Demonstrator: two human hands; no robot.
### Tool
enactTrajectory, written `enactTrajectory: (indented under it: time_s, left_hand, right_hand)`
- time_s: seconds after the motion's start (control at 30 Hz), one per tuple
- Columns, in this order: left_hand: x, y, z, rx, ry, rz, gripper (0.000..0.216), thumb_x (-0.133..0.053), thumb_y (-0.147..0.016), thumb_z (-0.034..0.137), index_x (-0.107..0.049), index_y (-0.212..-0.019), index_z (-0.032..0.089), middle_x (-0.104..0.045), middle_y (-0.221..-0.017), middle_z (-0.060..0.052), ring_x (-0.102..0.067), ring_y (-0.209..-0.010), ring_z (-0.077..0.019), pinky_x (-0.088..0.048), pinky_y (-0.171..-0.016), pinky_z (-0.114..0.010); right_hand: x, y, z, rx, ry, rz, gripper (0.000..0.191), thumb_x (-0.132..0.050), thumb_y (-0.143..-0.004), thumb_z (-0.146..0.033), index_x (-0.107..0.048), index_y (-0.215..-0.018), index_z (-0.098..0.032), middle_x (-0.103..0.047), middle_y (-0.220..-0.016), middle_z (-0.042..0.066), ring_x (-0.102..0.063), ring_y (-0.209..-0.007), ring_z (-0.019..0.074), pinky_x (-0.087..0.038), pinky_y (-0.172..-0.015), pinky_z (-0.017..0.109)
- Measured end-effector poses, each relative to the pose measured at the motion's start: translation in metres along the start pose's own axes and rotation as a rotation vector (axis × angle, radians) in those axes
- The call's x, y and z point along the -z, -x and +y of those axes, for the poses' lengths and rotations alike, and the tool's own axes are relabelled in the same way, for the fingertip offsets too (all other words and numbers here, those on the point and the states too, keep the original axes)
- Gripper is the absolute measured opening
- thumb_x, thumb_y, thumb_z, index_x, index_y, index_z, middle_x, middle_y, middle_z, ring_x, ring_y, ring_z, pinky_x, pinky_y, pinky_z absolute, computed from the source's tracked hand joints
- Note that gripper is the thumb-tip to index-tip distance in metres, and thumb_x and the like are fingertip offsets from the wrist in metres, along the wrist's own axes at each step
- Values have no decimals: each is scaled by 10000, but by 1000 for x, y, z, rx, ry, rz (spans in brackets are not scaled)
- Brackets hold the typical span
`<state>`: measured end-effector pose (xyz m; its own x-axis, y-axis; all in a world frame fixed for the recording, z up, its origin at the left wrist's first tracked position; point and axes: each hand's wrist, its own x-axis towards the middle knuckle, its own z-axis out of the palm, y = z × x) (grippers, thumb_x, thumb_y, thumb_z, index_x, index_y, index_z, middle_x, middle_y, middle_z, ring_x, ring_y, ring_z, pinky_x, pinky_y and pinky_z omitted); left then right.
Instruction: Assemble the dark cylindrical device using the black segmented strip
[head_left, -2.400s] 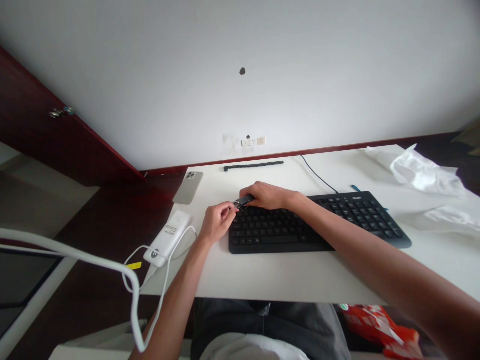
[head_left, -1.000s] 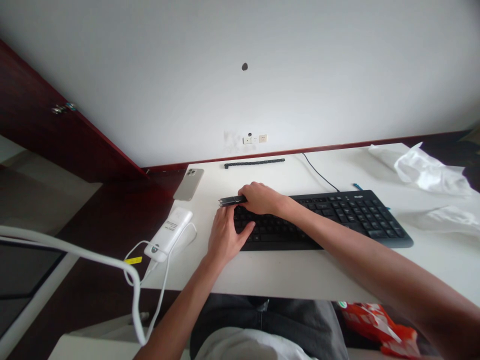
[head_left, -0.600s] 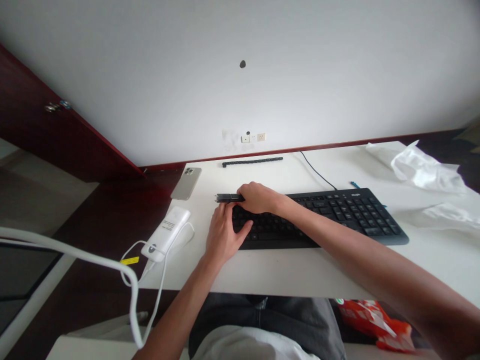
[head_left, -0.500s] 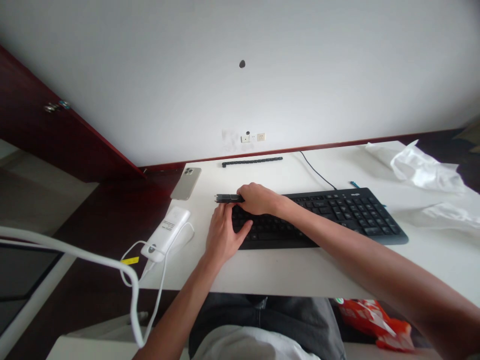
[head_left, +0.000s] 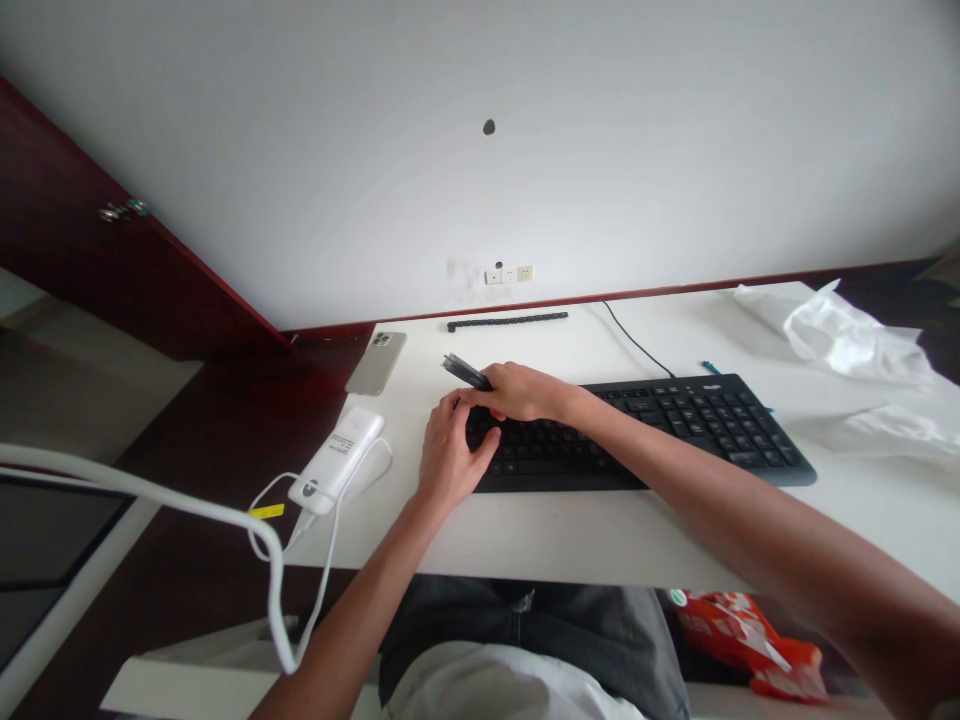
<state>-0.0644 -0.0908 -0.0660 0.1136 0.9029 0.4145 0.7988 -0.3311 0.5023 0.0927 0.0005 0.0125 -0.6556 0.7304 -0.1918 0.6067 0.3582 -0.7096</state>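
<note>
A black keyboard (head_left: 705, 425) lies on the white desk, its left end partly covered by both hands. My right hand (head_left: 521, 390) is closed around a slim black tool (head_left: 466, 371) with a pale, forked-looking end pointing up and left. Its lower end is hidden by the fingers, over the keyboard's upper left corner. My left hand (head_left: 454, 445) rests at the left end of the keyboard, thumb spread over the keys and apart from the fingers. Its fingertips meet the right hand and are partly covered by it.
Behind the keyboard runs a line of small black pieces (head_left: 510, 320). To the left are a phone (head_left: 377, 364) and a white device (head_left: 337, 460) with a looping white cable (head_left: 274, 585). Crumpled clear plastic (head_left: 847, 335) lies on the right. An orange-red bag (head_left: 750, 645) is below the desk.
The black tool has tilted, its pale end rising up from nearly level. My right hand has turned with it and overlaps the left fingertips more. The view has shifted slightly.
</note>
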Motion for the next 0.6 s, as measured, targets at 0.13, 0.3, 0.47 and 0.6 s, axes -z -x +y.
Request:
enactTrajectory:
  time_s: [0.13, 0.3, 0.47, 0.6]
  left_hand:
    - [-7, -4, -2, -5, -10, 76, 269, -696, -909, 315, -604, -1140, 214, -614, -1254, -103, -599, -1139, -275, -518, -1004, -441]
    - [-9, -5, -4, 54, -9, 104, 208, -702, -896, 250, -651, -1097, 230, -650, -1234, -75, -625, -1118, -266, -527, -988, -423]
    - [-9, -5, -3, 67, -1, 115, 204, -693, -905, 240, -656, -1106, 234, -665, -1227, -72, -633, -1116, -263, -529, -991, -420]
    - [-8, -5, 0, 64, 10, 123, 213, -683, -913, 236, -648, -1123, 229, -667, -1213, -75, -630, -1105, -256, -527, -991, -415]
  right_hand:
    - [0, -1, 3, 3, -47, -52, 472, -616, -891, -450, -574, -508, -177, -611, -519, 51, -538, -530, 153, -379, -600, 299]
    - [-4, -3, 6, -41, -169, -106, 483, -567, -886, -431, -581, -481, -169, -574, -475, 38, -499, -477, 131, -399, -584, 291]
    - [-8, -4, 8, -74, -260, -119, 453, -574, -878, -437, -599, -524, -157, -563, -476, 32, -512, -478, 137, -417, -564, 284]
    - [-12, -3, 9, -77, -292, -104, 457, -563, -888, -452, -591, -539, -158, -560, -488, 31, -517, -489, 136, -428, -563, 277]
